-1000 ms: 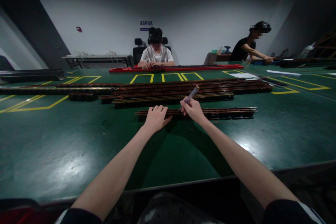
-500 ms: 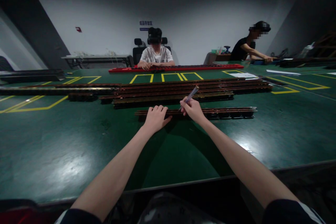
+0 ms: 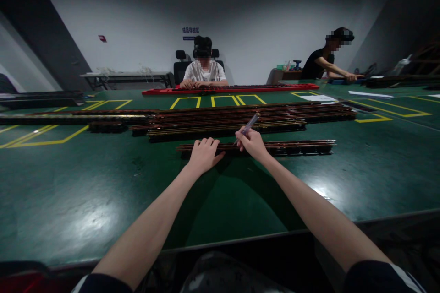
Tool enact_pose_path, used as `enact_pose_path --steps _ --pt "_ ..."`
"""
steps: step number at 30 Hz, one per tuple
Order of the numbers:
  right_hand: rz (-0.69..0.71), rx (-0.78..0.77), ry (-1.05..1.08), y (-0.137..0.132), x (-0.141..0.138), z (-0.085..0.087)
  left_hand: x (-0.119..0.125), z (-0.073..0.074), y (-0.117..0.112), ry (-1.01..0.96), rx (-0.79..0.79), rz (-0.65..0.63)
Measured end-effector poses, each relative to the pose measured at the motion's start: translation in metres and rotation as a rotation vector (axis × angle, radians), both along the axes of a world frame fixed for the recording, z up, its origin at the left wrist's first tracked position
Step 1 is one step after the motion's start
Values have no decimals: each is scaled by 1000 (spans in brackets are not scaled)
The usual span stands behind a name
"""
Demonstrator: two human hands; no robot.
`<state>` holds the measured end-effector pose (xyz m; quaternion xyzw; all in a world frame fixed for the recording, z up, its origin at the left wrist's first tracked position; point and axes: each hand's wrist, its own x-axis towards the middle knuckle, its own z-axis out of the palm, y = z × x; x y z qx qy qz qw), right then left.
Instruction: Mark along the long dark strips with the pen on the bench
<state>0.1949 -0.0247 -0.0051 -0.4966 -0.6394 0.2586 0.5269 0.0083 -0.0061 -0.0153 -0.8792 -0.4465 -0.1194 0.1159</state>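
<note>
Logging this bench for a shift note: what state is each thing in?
Left hand: open, resting flat on the short dark metal strip.
Right hand: shut on the clear plastic pen-shaped tool, tip angled down at that strip.
Short dark metal strip: lying flat on the green table.
Long dark strips: piled flat behind it.

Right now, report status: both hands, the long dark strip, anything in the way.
Left hand flat on long dark strip. Right hand grips slim translucent pen-like tool, tip toward strip. Stack of similar strips just beyond, apart.
</note>
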Motion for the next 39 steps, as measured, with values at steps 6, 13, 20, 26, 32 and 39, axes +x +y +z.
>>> enact_pose_path --steps 6,13,20,26,32,39 --pt "-3 -5 11 0 -1 0 0 0 -1 3 1 4" --pt "-9 -8 15 1 -1 0 0 1 -2 -2 0 7" --pt "3 -10 20 0 -1 0 0 1 -1 -10 -6 1" --pt "3 3 13 1 0 -2 0 1 -2 8 -4 3" --pt "2 13 10 2 1 -3 0 0 -1 3 9 6" --pt "-20 20 10 1 -1 -2 4 2 -2 11 -2 65"
